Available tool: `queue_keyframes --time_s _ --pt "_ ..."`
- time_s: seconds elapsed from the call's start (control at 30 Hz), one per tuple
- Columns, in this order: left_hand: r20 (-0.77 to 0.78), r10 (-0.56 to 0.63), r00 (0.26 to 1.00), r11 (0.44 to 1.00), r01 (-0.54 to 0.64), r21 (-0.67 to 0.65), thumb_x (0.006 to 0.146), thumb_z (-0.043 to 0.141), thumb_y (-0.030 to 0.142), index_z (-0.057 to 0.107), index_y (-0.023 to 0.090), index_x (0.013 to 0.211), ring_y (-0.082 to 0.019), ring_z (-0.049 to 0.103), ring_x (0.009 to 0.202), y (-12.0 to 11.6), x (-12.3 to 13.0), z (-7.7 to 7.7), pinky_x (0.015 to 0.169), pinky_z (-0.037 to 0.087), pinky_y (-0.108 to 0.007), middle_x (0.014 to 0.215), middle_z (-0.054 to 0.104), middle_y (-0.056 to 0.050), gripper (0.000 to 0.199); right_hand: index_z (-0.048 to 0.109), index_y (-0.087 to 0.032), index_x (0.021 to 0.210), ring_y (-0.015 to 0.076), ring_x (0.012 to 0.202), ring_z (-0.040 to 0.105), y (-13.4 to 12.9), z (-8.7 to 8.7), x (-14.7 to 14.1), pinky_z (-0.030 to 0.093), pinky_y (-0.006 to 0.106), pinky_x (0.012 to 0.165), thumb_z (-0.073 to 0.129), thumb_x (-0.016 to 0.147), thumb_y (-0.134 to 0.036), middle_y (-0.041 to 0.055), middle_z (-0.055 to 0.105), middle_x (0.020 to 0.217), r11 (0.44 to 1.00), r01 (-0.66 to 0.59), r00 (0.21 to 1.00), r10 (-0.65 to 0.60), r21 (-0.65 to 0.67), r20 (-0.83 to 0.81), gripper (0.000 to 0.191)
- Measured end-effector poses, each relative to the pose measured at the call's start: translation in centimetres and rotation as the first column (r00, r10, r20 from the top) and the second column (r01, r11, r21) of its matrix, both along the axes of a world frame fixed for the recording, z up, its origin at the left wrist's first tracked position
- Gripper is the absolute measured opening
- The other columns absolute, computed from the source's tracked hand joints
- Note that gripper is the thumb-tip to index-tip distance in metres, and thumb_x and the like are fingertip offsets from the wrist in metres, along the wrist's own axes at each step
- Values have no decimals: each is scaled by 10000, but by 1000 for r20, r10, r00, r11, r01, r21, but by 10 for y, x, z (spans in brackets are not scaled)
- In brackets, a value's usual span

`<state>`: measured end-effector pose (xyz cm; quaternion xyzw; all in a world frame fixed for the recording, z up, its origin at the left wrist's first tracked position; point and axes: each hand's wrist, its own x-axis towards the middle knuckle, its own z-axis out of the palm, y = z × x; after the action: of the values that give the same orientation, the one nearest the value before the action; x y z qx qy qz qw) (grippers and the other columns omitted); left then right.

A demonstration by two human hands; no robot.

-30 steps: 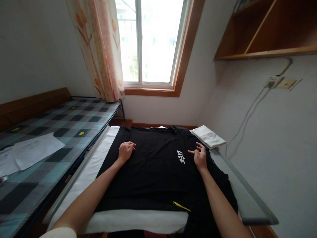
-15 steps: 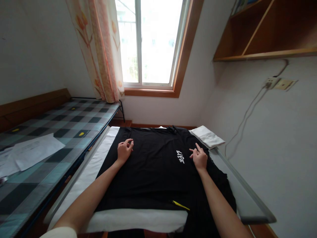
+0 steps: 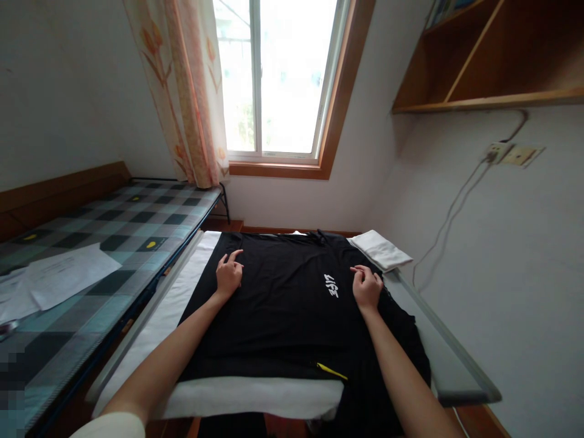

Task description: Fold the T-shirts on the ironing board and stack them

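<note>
A black T-shirt [image 3: 283, 316] lies spread over the white-covered board, with white lettering near its right side and a yellow strip [image 3: 332, 371] by its near edge. Over the shirt's left part is my left hand [image 3: 229, 275], fingers apart and loosely bent, holding nothing. My right hand [image 3: 367, 288] is just right of the lettering; its fingers are loosely curled but apart, and nothing shows in them. Whether either hand presses on the cloth I cannot tell. Beyond my right hand, a folded white cloth [image 3: 382, 249] rests at the board's far right corner.
The board's grey edge [image 3: 469, 359] juts out on the right, near the wall. At left stands a bed with a checked cover [image 3: 137, 219] and papers [image 3: 68, 274] on it. A curtain [image 3: 196, 97] hangs by the window. A wooden shelf [image 3: 493, 100] and a plugged-in cord [image 3: 451, 210] are at right.
Both hands stay in nearly the same places over the shirt. The right hand's fingers have curled in from a more spread pose, and the left index finger has straightened.
</note>
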<state>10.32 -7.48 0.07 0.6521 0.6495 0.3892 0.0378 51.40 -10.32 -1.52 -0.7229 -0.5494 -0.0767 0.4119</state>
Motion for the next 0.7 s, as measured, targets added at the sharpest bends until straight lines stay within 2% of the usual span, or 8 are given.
queue_keyframes --time_s 0.07,0.1,0.17,0.2,0.3,0.4,0.5,0.7 --pt "-31 -10 999 1000 9 -22 875 401 169 547 175 1286 -201 682 849 -1 1 0 1067 359 -373 549 657 22 436 644 -143 1076 240 1009 629 3 -4 0 384 393 992 369 850 -283 131 710 1088 990 -72 997 75 -125 20 383" --pt "-57 -26 998 999 23 -43 899 395 204 548 175 1279 -200 682 855 -1 1 -1 1047 379 -376 610 688 6 411 648 -149 1091 242 1064 610 4 -6 0 398 383 979 388 846 -288 131 687 1152 976 -98 993 110 -193 51 383" --pt "-155 -90 984 993 76 -93 925 403 283 587 193 1231 -209 658 1000 -4 2 -4 1049 378 -397 902 746 -55 369 656 -169 1127 242 1188 545 3 -9 -1 379 384 1014 411 851 -288 116 635 1260 942 -116 976 167 -314 141 387" --pt "-221 -132 966 987 107 -123 927 416 322 608 206 1211 -225 611 1118 -5 2 -6 1072 355 -420 1084 719 -78 362 652 -178 1161 242 1244 502 2 -11 -2 352 394 1045 413 863 -293 106 603 1313 925 -108 964 187 -363 189 398" --pt "-386 -228 894 963 148 -226 923 433 410 580 251 1292 -282 378 1374 -14 -1 -13 1142 229 -516 1429 512 -69 428 565 -196 1327 248 1356 383 -6 -12 -5 279 428 1107 381 919 -340 94 477 1453 869 -74 922 247 -490 299 470" --pt "-452 -227 862 946 86 -312 928 395 488 448 309 1423 -330 260 1430 -27 -11 -18 1136 166 -601 1529 379 -38 529 448 -220 1438 266 1417 281 -15 -12 -7 244 460 1126 333 955 -427 83 348 1541 819 -54 882 308 -571 358 538" --pt "-486 -161 859 941 -15 -338 915 380 558 372 344 1465 -389 199 1439 -37 -25 -19 1108 158 -652 1568 297 -29 591 378 -241 1480 288 1437 232 -19 -11 -9 225 483 1132 318 960 -487 86 281 1571 799 -30 860 326 -601 391 578" --pt "-506 -63 860 929 -134 -344 915 361 573 334 315 1487 -397 198 1435 -42 -38 -19 1108 150 -640 1579 265 -60 628 330 -280 1498 298 1445 207 -18 -7 -15 220 505 1128 306 968 -500 90 260 1578 777 0 859 323 -629 398 575"
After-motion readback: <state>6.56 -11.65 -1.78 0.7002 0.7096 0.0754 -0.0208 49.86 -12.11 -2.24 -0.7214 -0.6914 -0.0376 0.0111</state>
